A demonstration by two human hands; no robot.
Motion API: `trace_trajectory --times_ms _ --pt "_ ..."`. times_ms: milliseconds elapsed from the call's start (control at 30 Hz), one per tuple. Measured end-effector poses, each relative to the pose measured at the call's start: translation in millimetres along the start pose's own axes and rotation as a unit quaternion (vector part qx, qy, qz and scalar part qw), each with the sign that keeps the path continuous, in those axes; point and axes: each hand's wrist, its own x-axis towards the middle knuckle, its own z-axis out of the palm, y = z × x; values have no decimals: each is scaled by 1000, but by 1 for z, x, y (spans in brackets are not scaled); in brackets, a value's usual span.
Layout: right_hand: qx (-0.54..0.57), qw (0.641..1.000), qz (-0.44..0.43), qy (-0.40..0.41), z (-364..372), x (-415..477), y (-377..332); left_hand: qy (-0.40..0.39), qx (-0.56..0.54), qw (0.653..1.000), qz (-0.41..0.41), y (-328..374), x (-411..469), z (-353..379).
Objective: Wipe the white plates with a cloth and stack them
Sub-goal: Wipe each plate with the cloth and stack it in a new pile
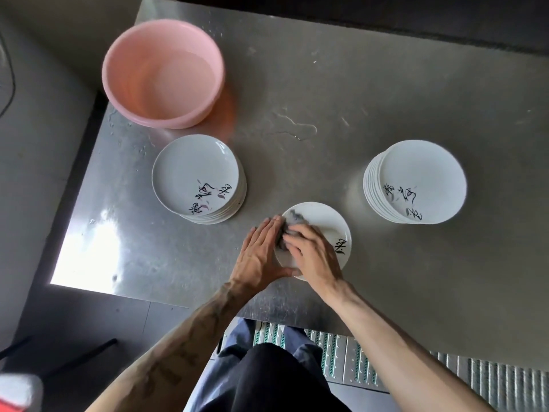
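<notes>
Both hands met on the near plate [325, 223]: my left hand [260, 252], fingers flat, braced its rim; my right hand [315, 255] clutched the cloth [293, 220], best swept in firm circles.

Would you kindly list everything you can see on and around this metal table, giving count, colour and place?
table: one, grey metal, fills most of the view, wet streaks in the middle
basin: one, pink, far left of the table
left plate stack: several plates, white with black writing, just nearer than the basin
right plate stack: several plates, white with black writing, right side
single plate: one, white, near edge, between the stacks
cloth: one, grey, on the single plate
floor grating: ribbed, grey-green, below the table edge
left hand: fingers straight, against the single plate's left rim
right hand: grips the cloth on the plate
</notes>
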Motion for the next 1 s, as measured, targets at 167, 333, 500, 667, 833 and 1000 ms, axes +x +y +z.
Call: trace_trajectory --times_ms 167,333,500,667,833,1000 --pt "-42 995 46 73 -19 27 26 -17 1 1000 -12 -5 0 0" --pt "-23 986 125 106 -4 20 8 -24 -3 1000 -15 0 0 -2" --pt "24 995 84 51 14 3 -16 0 -11 1000 -8 -2 -1 -4" --pt "49 997 0 -53 4 -30 5 -14 10 1000 3 -4 -3 -5" --pt "44 997 9 -62 -2 -19 6 -26 31 999 -2 5 -4 -4" --pt "50 998 34 -11 9 -15 0 -19 42 999 5 4 -3 -8"
